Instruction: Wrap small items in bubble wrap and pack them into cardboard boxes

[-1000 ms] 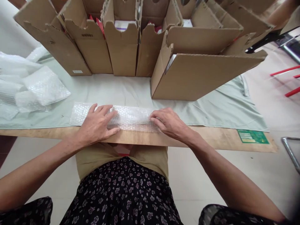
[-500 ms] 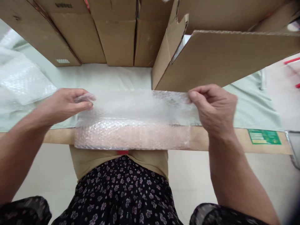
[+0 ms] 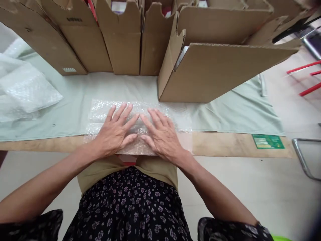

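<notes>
A clear sheet of bubble wrap (image 3: 100, 112) lies flat at the table's front edge, partly on the pale green cloth and partly on the bare wood. My left hand (image 3: 116, 129) rests palm down on it with the fingers spread. Beside it, my right hand (image 3: 162, 134) is also laid flat on the wrap, fingers apart. The two thumbs almost meet near the middle of the sheet. Both hands hold nothing, and they hide the central part of the wrap.
Several upright cardboard boxes (image 3: 120, 50) stand in a row at the back. An angled open cardboard box (image 3: 220, 73) is at right. More bubble wrap (image 3: 30, 87) lies at left. A green label (image 3: 268, 141) sticks to the wooden edge (image 3: 225, 144). Metal tubing (image 3: 301, 160) stands beyond the table.
Both hands let go of the bubble wrap's far corners, moved inward and now press flat on it. The raised far part of the wrap now lies down. The view has shifted slightly.
</notes>
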Motion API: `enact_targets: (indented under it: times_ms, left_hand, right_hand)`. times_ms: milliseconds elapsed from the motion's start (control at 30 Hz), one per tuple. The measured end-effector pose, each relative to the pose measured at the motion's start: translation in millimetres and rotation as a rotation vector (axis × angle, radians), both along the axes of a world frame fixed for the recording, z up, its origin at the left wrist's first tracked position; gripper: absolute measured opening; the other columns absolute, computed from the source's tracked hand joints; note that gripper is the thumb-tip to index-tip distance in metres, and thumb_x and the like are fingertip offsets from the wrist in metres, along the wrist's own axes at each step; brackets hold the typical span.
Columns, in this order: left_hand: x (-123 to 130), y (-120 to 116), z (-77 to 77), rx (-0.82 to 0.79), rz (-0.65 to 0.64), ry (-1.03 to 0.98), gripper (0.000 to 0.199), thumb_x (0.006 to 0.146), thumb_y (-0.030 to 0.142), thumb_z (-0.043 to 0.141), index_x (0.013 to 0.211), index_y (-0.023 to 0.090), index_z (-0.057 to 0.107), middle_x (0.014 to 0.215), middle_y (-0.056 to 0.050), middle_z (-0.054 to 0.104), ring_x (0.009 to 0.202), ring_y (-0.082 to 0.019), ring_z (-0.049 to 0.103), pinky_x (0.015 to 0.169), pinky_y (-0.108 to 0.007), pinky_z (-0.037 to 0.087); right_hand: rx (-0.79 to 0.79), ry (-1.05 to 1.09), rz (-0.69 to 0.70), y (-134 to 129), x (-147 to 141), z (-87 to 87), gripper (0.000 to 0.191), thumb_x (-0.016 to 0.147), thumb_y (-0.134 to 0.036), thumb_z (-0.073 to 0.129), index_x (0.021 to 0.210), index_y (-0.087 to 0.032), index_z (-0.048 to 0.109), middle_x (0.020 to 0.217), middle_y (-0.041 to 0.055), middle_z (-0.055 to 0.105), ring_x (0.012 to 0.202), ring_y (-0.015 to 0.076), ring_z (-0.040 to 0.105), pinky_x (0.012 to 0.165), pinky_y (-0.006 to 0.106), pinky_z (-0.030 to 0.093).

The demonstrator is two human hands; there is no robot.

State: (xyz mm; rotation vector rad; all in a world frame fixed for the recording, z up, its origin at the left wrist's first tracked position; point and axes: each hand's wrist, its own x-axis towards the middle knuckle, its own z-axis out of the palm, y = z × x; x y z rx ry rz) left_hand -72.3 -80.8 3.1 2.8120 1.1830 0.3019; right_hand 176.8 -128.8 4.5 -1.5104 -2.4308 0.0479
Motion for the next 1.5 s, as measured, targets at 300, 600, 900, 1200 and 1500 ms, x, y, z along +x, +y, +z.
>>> enact_targets:
  times_ms: [300,600,900,1200,1500]
  left_hand:
    - [-11.9,-5.5,-11.4,-0.125,0.18,0.18,0.079,0.099,0.069,0.046,0.164,0.025,0.036,0.175,-0.017,0.026,0.162,-0.047,0.018,0.126,-0.071,0.008]
    - [-25.0,-19.1,-8.8,-0.132,0.319,0.209,0.086,0.098,0.075,0.035,0.165,0.022,0.035,0.176,-0.021,0.021,0.163,-0.046,0.014,0.125,-0.071,0.011]
    - [-71.8,-47.4,-13.9,-0.051,0.338,0.038,0.078,0.101,0.068,0.038,0.161,0.018,0.042,0.176,-0.02,0.022,0.163,-0.044,0.019,0.128,-0.067,0.009]
    - [-92.1,-54.7,-14.8,-0.047,0.099,-0.033,0.061,0.093,0.038,0.058,0.151,0.02,0.056,0.164,-0.018,0.049,0.154,-0.039,0.041,0.127,-0.061,0.024]
    - [-108.4,-36.9,2.8,-0.268,0.082,-0.285,0.053,0.087,0.049,0.057,0.128,0.019,0.073,0.146,-0.014,0.067,0.144,-0.033,0.056,0.126,-0.051,0.034]
  right_hand:
    - [-0.139,-0.121,-0.274,-20.9,34.7,-21.1,0.069,0.107,-0.057,0.038,0.162,-0.016,0.042,0.172,0.016,0.033,0.16,0.034,0.029,0.128,0.053,0.026]
    - [-0.107,-0.12,-0.496,-46.9,62.1,-28.2,0.066,0.107,-0.054,0.032,0.16,-0.017,0.044,0.17,0.0137,0.038,0.157,0.0311,0.035,0.127,0.052,0.027]
    - [-0.109,0.041,-0.401,-70.4,88.8,-30.7,0.08,0.103,-0.065,0.038,0.167,-0.017,0.03,0.172,0.0175,0.031,0.159,0.0337,0.031,0.126,0.055,0.029]
    - [-0.099,0.063,-0.208,-81.6,101.1,-32.8,0.056,0.097,-0.051,0.06,0.148,-0.027,0.062,0.169,0.0133,0.04,0.152,0.0364,0.042,0.12,0.06,0.037]
    - [-0.144,0.574,-0.252,-86.1,89.0,6.0,0.039,0.098,-0.054,0.06,0.103,-0.023,0.082,0.149,0.0109,0.064,0.141,0.0304,0.057,0.122,0.056,0.041]
